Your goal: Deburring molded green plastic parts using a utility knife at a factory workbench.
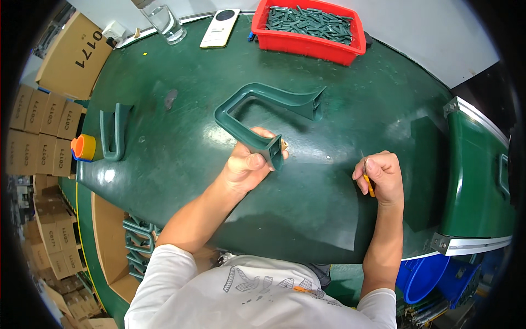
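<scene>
My left hand [246,163] is closed around one flared end of a dark green, U-shaped plastic handle [226,109]. The handle's bend points away to the upper left, and its other flared end reaches right over the green tabletop [307,211]. To the right, apart from the handle, my right hand [384,172] grips a small knife [371,189] with a yellow-orange grip and a thin metal tip pointing away from me. Another green handle [104,132] lies at the left of the table.
A red bin [307,48] of small green strips stands at the far edge, near a phone [220,28] and a glass [165,23]. An orange-and-yellow roll [85,147] sits left. A carton [105,241] holds several green handles below. A green, metal-edged panel [474,175] borders the right.
</scene>
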Tool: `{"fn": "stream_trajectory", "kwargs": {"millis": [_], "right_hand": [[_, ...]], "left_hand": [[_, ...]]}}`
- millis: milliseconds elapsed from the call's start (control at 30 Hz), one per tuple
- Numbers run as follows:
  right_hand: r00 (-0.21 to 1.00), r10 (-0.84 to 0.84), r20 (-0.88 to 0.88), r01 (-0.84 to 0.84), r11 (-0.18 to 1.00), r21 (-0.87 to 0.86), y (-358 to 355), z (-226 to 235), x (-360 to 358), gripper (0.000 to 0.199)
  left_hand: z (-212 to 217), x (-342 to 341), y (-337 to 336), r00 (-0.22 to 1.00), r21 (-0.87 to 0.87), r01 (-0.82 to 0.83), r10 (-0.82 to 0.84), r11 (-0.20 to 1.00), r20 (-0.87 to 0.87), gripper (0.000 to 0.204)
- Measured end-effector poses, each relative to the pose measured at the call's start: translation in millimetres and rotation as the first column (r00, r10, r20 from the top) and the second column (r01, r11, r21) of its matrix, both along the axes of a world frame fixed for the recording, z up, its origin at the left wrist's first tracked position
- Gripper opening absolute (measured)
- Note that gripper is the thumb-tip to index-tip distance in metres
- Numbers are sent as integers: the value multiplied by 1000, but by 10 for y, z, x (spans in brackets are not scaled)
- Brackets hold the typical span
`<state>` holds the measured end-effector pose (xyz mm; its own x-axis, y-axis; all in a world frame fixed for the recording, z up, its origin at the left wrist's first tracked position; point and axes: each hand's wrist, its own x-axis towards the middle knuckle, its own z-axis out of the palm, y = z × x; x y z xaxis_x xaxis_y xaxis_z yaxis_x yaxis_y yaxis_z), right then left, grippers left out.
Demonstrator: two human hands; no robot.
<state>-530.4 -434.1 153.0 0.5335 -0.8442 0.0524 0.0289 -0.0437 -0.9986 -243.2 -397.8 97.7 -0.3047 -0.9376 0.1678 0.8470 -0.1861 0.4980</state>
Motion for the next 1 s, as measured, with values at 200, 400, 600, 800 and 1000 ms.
{"fn": "stream_trajectory", "kwargs": {"millis": [200,400,600,800,1000], "right_hand": [[999,-28,-26,28,1000,13,16,21,20,41],[989,-106,-105,111,993,45,72,-3,176,22],[970,-219,-106,238,947,216,-78,-148,150,25],[967,-250,-43,253,949,190,-125,-351,-30,29],[971,-241,-13,239,954,181,-167,-420,-62,29]], "left_hand": [[-2,-7,3,1000,-1,5,-5,1000,7,48],[111,5,16,990,84,-1,-11,996,139,46],[291,37,12,860,-51,-178,180,983,477,38],[556,566,484,602,-226,-510,531,830,596,23],[953,1581,1824,-49,-336,-884,652,325,757,19]]}}
